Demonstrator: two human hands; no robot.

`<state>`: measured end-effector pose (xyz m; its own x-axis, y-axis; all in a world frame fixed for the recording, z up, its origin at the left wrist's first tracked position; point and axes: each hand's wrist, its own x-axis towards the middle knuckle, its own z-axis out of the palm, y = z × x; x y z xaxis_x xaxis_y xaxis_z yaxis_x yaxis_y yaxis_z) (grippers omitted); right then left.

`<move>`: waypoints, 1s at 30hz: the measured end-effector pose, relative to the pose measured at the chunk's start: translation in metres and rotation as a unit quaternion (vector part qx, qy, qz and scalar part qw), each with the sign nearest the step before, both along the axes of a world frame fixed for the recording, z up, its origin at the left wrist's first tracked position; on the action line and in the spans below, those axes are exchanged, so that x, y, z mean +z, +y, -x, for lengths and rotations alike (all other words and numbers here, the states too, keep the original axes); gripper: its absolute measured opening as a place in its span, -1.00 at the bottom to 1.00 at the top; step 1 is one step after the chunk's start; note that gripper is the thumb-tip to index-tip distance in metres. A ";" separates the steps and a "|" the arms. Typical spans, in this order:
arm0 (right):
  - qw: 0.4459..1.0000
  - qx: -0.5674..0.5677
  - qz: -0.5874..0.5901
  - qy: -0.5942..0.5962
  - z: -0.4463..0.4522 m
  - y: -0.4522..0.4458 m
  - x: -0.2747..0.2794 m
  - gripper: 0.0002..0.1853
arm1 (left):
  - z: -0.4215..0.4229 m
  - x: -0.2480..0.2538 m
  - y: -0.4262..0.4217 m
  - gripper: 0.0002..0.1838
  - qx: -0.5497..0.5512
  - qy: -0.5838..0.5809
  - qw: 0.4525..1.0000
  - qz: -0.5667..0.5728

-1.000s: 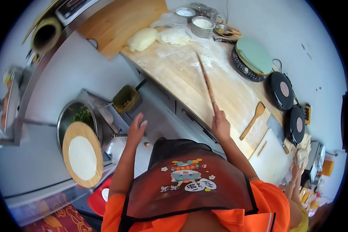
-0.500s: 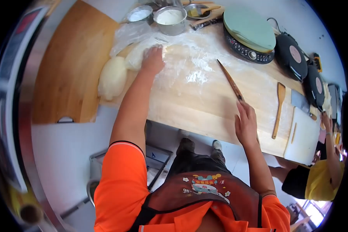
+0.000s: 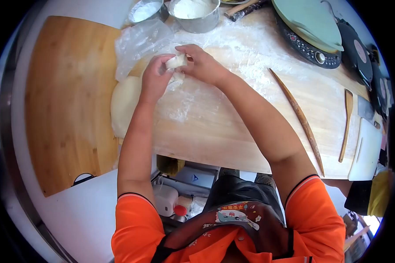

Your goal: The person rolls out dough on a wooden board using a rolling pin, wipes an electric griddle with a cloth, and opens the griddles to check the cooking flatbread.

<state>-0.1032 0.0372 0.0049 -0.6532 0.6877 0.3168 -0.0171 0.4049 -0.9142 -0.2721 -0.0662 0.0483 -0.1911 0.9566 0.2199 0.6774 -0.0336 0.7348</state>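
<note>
Both hands are over the floured board, holding a small piece of dough (image 3: 176, 61) between their fingertips. My left hand (image 3: 156, 78) grips its left side, with thumb and fingers curled around it. From the right, my right hand (image 3: 202, 65) pinches the same piece. A large smooth lump of dough (image 3: 123, 107) lies left of my left wrist, at the board's left edge. Behind my left hand is a crumpled clear plastic bag (image 3: 140, 39). The tapered wooden rolling pin (image 3: 299, 115) rests on the board to the right, apart from both hands.
A pot of flour (image 3: 197, 17) and a metal bowl of white powder (image 3: 145, 12) stand at the back. An electric griddle (image 3: 311, 48) is at back right. A wooden spatula (image 3: 347, 125) and white cutting board (image 3: 365, 149) lie right. A wooden board (image 3: 72, 105) is left.
My right hand has let go of the rolling pin and moved left to the dough piece. My left hand now holds this piece too. The view has shifted.
</note>
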 end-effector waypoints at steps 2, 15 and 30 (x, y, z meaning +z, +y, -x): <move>0.999 -0.011 -0.030 -0.037 0.003 0.001 -0.001 -0.32 | 0.003 -0.007 0.001 -0.49 0.000 -0.003 1.000 0.002; 0.976 -0.112 0.128 -0.138 0.011 -0.006 0.019 -0.59 | -0.035 -0.035 0.022 -0.34 0.071 0.373 0.925 0.012; 0.841 0.017 0.512 0.174 -0.158 -0.080 0.109 -0.73 | -0.075 0.002 0.024 -0.09 0.171 0.312 0.923 0.149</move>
